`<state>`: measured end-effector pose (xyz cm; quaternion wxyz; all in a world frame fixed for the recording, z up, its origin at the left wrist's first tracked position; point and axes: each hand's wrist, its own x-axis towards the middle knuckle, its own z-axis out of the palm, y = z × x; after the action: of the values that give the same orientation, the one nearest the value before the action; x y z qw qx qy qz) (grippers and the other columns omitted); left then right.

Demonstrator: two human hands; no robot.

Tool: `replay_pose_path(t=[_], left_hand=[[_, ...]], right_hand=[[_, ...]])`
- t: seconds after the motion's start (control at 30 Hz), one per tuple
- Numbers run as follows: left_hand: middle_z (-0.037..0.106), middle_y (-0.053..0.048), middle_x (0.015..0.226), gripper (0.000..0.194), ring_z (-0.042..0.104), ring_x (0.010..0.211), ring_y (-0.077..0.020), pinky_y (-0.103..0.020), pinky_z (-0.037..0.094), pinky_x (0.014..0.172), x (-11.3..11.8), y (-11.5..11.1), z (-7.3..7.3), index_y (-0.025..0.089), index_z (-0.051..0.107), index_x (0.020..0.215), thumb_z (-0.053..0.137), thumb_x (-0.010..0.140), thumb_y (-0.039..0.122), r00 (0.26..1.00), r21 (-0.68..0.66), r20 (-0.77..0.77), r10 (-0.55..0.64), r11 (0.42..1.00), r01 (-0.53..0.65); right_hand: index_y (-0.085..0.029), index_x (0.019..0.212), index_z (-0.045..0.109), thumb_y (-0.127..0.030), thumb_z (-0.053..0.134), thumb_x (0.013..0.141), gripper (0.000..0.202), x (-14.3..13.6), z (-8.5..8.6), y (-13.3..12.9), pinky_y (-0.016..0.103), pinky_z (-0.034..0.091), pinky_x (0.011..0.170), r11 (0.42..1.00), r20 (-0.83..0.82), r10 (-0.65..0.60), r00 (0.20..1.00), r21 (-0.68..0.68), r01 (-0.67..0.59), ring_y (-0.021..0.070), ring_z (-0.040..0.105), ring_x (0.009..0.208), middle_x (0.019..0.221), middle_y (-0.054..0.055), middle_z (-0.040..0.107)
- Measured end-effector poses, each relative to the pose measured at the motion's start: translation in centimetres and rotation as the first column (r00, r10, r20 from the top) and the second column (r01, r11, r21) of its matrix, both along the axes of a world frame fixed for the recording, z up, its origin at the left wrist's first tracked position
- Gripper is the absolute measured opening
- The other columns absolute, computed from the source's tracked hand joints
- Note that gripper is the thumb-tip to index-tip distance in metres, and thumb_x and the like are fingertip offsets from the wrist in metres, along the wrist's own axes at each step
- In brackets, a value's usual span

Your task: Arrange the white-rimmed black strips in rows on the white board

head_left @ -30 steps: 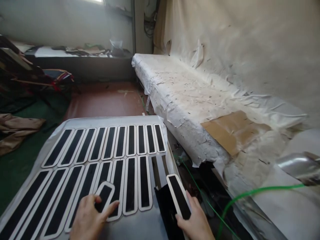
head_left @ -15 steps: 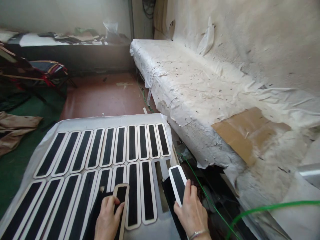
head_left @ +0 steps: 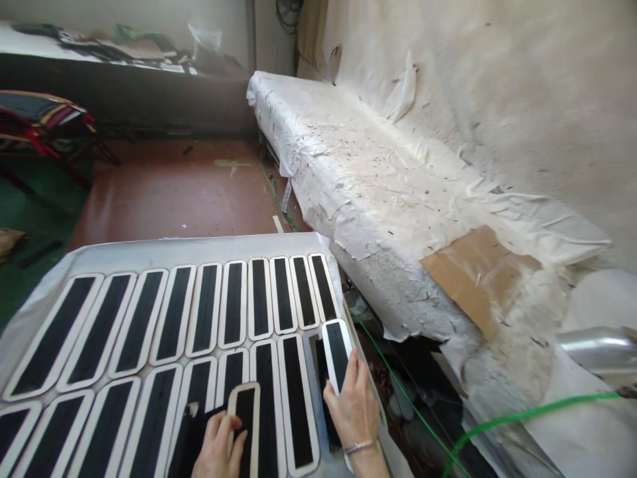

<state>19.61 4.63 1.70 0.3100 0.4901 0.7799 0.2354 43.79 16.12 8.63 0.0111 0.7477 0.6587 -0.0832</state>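
Observation:
A grey board (head_left: 164,249) in front of me carries two rows of several long black strips with pale wooden rims (head_left: 231,302). My left hand (head_left: 219,448) rests at the bottom edge on a loose strip (head_left: 245,408) that lies over the near row, fingers curled on it. My right hand (head_left: 354,408) grips another loose strip (head_left: 337,352) by its lower part and holds it over the board's right end, beside the last strip of the near row. A bracelet sits on that wrist.
A long bench wrapped in white, paint-flecked plastic (head_left: 368,192) runs along the right wall, with a cardboard patch (head_left: 472,272). A green hose (head_left: 497,415) crosses the dark gap below. Red-brown floor (head_left: 169,192) lies beyond the board; a cluttered dark ledge (head_left: 124,86) stands at the back.
My right hand has carried its strip left and forward, onto the board's right end. My left hand drew back toward me with its strip. The view tilted down and left.

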Motion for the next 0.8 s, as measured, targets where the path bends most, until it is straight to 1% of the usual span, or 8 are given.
replay_pose_path(t=[0.1, 0.2, 0.27, 0.4, 0.47, 0.57, 0.7, 0.8], left_hand=[[0.055, -0.005, 0.096, 0.02, 0.063, 0.085, -0.0214, -0.031, 0.053, 0.073, 0.1, 0.0, 0.3, 0.024, 0.058, 0.08, 0.048, 0.081, 0.041, 1.0, -0.003, -0.022, -0.004, 1.0, 0.004], [0.055, -0.005, 0.098, 0.02, 0.063, 0.087, -0.0217, -0.031, 0.053, 0.074, 0.1, -0.1, 0.2, 0.025, 0.058, 0.081, 0.048, 0.082, 0.042, 0.999, -0.014, -0.035, -0.002, 1.0, 0.001], [0.055, -0.006, 0.101, 0.021, 0.062, 0.088, -0.0218, -0.032, 0.053, 0.074, 0.0, -0.1, 0.2, 0.025, 0.058, 0.083, 0.047, 0.083, 0.042, 0.999, -0.037, -0.032, -0.012, 0.999, 0.01], [0.054, -0.006, 0.102, 0.022, 0.061, 0.093, -0.0223, -0.034, 0.051, 0.081, 0.0, -0.2, 0.4, 0.025, 0.058, 0.084, 0.046, 0.084, 0.043, 0.999, -0.045, -0.037, -0.019, 0.999, 0.017], [0.053, -0.006, 0.101, 0.022, 0.061, 0.092, -0.022, -0.034, 0.051, 0.081, 0.1, -0.2, 0.6, 0.025, 0.058, 0.084, 0.046, 0.084, 0.043, 0.999, -0.045, -0.043, -0.018, 0.999, 0.016], [0.054, -0.005, 0.1, 0.023, 0.062, 0.09, -0.0215, -0.033, 0.052, 0.079, 0.1, -0.1, 0.6, 0.025, 0.059, 0.083, 0.047, 0.084, 0.044, 0.998, -0.042, -0.059, -0.017, 0.999, 0.015], [0.054, -0.005, 0.099, 0.023, 0.061, 0.092, -0.022, -0.033, 0.052, 0.08, 0.0, -0.1, 0.4, 0.025, 0.059, 0.081, 0.048, 0.082, 0.045, 0.997, -0.014, -0.078, -0.012, 1.0, 0.011], [0.054, -0.005, 0.1, 0.024, 0.061, 0.092, -0.0219, -0.034, 0.051, 0.081, 0.1, -0.1, 0.3, 0.024, 0.059, 0.081, 0.047, 0.083, 0.046, 0.997, -0.017, -0.083, -0.005, 1.0, 0.003]], right_hand=[[-0.002, 0.142, 0.02, -0.028, 0.048, 0.083, 0.071, 0.5, -1.1, 0.0, 0.037, 0.053, 0.069, 1.0, -0.048, -0.018, 0.999, 0.015, 0.019, 0.0307, 0.062, 0.098, 0.125, 0.022, 0.048], [-0.004, 0.143, 0.021, -0.029, 0.05, 0.083, 0.071, 0.9, -2.9, -1.1, 0.037, 0.053, 0.07, 0.997, -0.12, -0.078, 0.99, -0.021, 0.076, 0.0291, 0.063, 0.091, 0.125, 0.02, 0.047], [-0.005, 0.144, 0.019, -0.029, 0.048, 0.084, 0.071, 1.0, -4.0, -1.9, 0.039, 0.053, 0.07, 0.995, -0.15, -0.095, 0.984, -0.041, 0.09, 0.0291, 0.064, 0.089, 0.127, 0.02, 0.046], [-0.005, 0.144, 0.019, -0.027, 0.049, 0.082, 0.072, 0.4, -5.5, -2.5, 0.04, 0.054, 0.073, 0.993, -0.23, -0.086, 0.969, -0.097, 0.065, 0.0311, 0.062, 0.097, 0.129, 0.02, 0.044], [-0.005, 0.144, 0.019, -0.024, 0.049, 0.08, 0.073, -0.2, -6.0, -2.2, 0.04, 0.054, 0.078, 0.991, -0.282, -0.089, 0.955, -0.119, 0.057, 0.0317, 0.06, 0.102, 0.13, 0.02, 0.043], [-0.005, 0.143, 0.022, -0.023, 0.05, 0.077, 0.074, -0.9, -6.6, -1.5, 0.042, 0.053, 0.08, 0.987, -0.324, -0.093, 0.942, -0.153, 0.044, 0.0321, 0.06, 0.101, 0.127, 0.019, 0.044], [-0.005, 0.141, 0.026, -0.025, 0.049, 0.078, 0.07, -1.2, -6.9, -1.0, 0.043, 0.054, 0.078, 0.987, -0.302, -0.061, 0.951, -0.158, 0.013, 0.0331, 0.058, 0.103, 0.124, 0.02, 0.046], [0.001, 0.141, 0.026, -0.025, 0.049, 0.079, 0.071, -1.0, -6.8, -1.0, 0.043, 0.051, 0.084, 0.989, -0.269, -0.024, 0.963, -0.149, -0.017, 0.0339, 0.053, 0.108, 0.121, 0.022, 0.047]])
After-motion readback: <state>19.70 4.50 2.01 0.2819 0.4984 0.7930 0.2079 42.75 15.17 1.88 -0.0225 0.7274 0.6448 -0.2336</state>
